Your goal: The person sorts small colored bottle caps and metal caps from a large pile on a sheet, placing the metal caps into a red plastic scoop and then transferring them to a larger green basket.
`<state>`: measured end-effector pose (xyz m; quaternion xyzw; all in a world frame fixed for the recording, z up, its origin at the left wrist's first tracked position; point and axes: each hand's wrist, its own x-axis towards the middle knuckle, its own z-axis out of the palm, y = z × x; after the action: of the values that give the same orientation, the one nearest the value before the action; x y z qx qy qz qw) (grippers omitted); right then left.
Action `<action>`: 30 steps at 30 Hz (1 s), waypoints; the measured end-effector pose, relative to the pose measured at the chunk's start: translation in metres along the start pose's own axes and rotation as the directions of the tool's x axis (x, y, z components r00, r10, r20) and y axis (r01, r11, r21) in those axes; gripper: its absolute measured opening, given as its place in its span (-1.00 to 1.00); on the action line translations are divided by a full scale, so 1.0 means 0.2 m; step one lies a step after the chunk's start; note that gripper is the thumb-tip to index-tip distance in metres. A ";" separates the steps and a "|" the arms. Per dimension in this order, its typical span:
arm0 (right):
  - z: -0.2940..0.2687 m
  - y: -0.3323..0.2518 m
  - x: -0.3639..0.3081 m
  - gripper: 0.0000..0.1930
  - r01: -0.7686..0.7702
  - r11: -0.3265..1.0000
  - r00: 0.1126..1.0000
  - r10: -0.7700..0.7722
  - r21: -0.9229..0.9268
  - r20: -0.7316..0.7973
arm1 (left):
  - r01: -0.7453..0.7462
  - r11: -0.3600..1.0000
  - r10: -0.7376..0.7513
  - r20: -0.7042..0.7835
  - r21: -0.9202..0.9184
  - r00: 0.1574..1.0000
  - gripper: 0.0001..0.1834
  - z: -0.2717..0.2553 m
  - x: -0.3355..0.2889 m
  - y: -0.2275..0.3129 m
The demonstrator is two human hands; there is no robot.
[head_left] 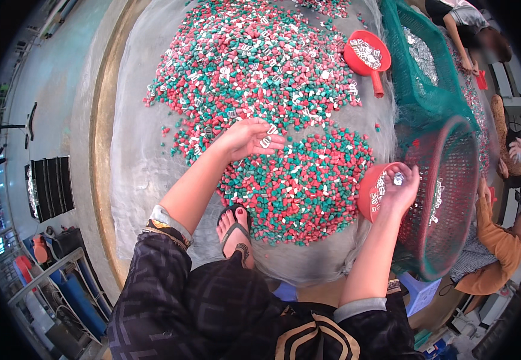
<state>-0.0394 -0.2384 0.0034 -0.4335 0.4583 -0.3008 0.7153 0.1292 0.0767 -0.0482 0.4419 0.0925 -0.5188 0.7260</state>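
A wide heap of small red, green and white cone-like pebbles (pixel 296 186) lies in front of me, with silver buckle-like metal pieces (pixel 224 73) scattered through it. Over its middle, my left hand (pixel 242 138) is turned palm up and holds a couple of the silver metal pieces (pixel 266 142) at its fingers. My right hand (pixel 405 192) is curled at the rim of a red plastic scoop (pixel 365 193), with a shiny silver piece in its palm. More silver pieces lie inside that scoop, partly hidden by the hand.
Farther off stands another red scoop (pixel 376 71) of silver pieces. On the right are a red mesh basket (pixel 459 198) and a green-netted basket (pixel 401 72) holding silver pieces. Other people (pixel 500 252) work beyond them. My sandalled foot (pixel 235 234) is beside the heap.
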 end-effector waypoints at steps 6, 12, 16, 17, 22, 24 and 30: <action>-0.13 -0.06 0.02 -0.58 0.036 0.984 0.981 -0.068 -0.177 -0.181 | -0.012 0.999 0.013 0.022 -0.044 1.000 -0.83 0.06 -0.01 0.01; -0.13 0.04 0.02 -0.64 0.263 0.852 0.946 -0.319 -0.453 -0.051 | -0.014 0.993 0.007 0.063 0.118 0.998 -0.81 0.17 -0.02 0.00; -0.02 0.15 -0.05 -0.75 0.396 0.708 0.906 -0.404 -0.585 0.125 | -0.145 0.930 0.132 0.062 0.337 0.989 -0.87 0.09 0.08 -0.08; -0.01 0.17 -0.06 -0.76 0.436 0.650 0.885 -0.437 -0.622 0.163 | -0.126 0.912 0.116 0.049 0.390 0.992 -0.87 0.11 0.09 -0.08; 0.07 0.24 -0.18 -0.83 0.516 0.492 0.846 -0.420 -0.701 0.329 | -0.098 0.736 0.068 0.071 0.670 0.995 -0.87 0.24 0.18 -0.02; 0.07 0.27 -0.19 -0.84 0.587 0.441 0.803 -0.425 -0.679 0.418 | -0.099 0.566 0.054 0.083 0.819 0.995 -0.88 0.33 0.25 0.06; 0.14 0.27 -0.29 -0.85 0.589 0.439 0.806 -0.383 -0.678 0.451 | -0.417 0.762 0.413 0.124 0.494 0.902 -0.66 0.69 0.52 0.46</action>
<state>-0.0343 -0.1572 -0.0168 -0.8489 0.3103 -0.2060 0.3751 0.2090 -0.0883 0.0214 0.6251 -0.1508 -0.3527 0.6798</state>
